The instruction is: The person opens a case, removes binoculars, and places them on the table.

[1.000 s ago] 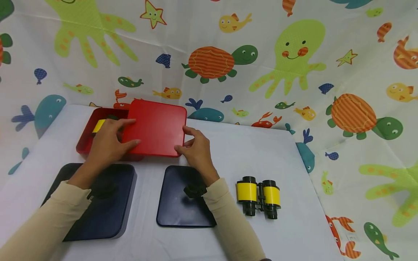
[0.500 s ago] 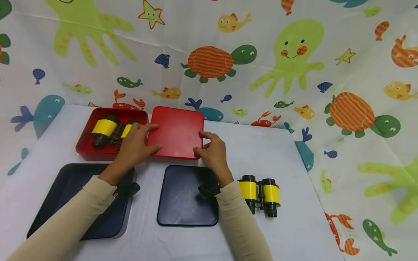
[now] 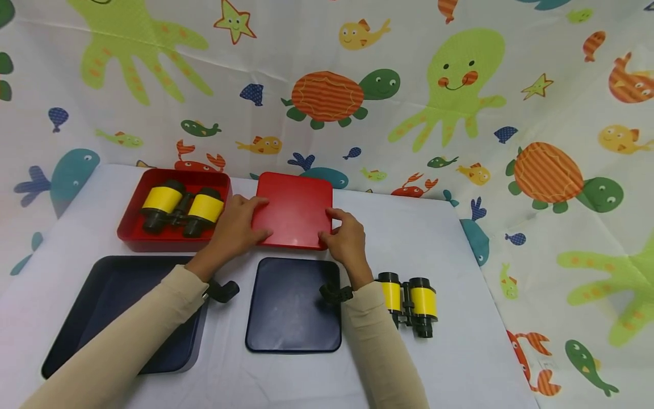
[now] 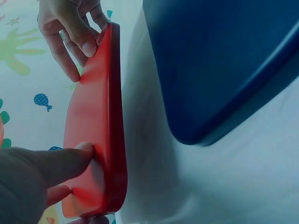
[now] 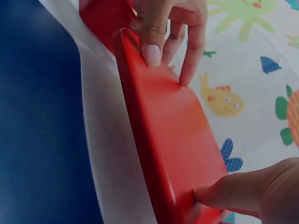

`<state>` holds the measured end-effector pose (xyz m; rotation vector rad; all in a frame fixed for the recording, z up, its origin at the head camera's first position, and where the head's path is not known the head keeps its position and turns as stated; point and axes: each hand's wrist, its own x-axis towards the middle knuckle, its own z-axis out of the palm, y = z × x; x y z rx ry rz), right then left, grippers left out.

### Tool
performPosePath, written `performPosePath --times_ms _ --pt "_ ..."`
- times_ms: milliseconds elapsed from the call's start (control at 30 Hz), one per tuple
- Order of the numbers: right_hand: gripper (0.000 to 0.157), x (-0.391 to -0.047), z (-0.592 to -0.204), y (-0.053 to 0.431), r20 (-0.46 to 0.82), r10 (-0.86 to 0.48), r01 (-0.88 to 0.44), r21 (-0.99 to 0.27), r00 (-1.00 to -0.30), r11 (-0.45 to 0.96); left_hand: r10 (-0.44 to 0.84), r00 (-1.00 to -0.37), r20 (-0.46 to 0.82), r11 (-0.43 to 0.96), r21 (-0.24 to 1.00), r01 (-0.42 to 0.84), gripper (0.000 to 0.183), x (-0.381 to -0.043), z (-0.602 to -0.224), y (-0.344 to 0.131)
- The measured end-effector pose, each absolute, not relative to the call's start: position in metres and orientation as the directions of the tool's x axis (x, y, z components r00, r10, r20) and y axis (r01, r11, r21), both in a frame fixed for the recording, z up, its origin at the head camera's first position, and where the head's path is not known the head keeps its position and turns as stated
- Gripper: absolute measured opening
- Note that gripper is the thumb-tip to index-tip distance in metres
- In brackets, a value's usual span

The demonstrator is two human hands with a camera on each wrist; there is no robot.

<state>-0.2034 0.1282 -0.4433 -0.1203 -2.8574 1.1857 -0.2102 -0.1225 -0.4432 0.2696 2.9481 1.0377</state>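
Note:
Both hands hold a red lid (image 3: pixel 293 209) level by its opposite sides, to the right of a red box (image 3: pixel 171 245). My left hand (image 3: pixel 235 228) grips its left edge, thumb on top; the left wrist view shows that thumb pressing the lid (image 4: pixel 91 116). On the right edge, my right hand (image 3: pixel 348 238) pinches the lid with its thumb at the near corner. Whether the lid touches the table I cannot tell. Inside the uncovered red box lies a pair of black and yellow binoculars (image 3: pixel 162 200).
A dark blue box (image 3: pixel 128 289) stands at the near left, partly under the left sleeve. A dark blue lid (image 3: pixel 286 318) lies in front of the red one. A second pair of binoculars (image 3: pixel 423 300) is on the right, partly behind the right forearm. A patterned curtain (image 3: pixel 327 96) hangs behind.
Both hands have carried the red lid rightward, from over the red box to beside it. The binoculars inside the box have come fully into view.

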Motion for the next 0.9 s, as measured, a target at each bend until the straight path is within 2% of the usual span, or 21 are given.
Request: performPosePath --times_ms 333,900 --pt "0.060 -0.208 -0.457 0.125 -0.020 0.132 0.116 -0.620 -0.991 0.776 0.157 -0.987 -0.036 0.800 0.591 0.106 0.083 -0.218 -0.453 -0.111" --pt "0.057 -0.211 -0.466 0.126 -0.010 0.150 0.129 -0.573 -0.989 0.810 0.184 -0.981 -0.064 0.821 0.558 0.118 0.085 -0.221 -0.461 -0.105"
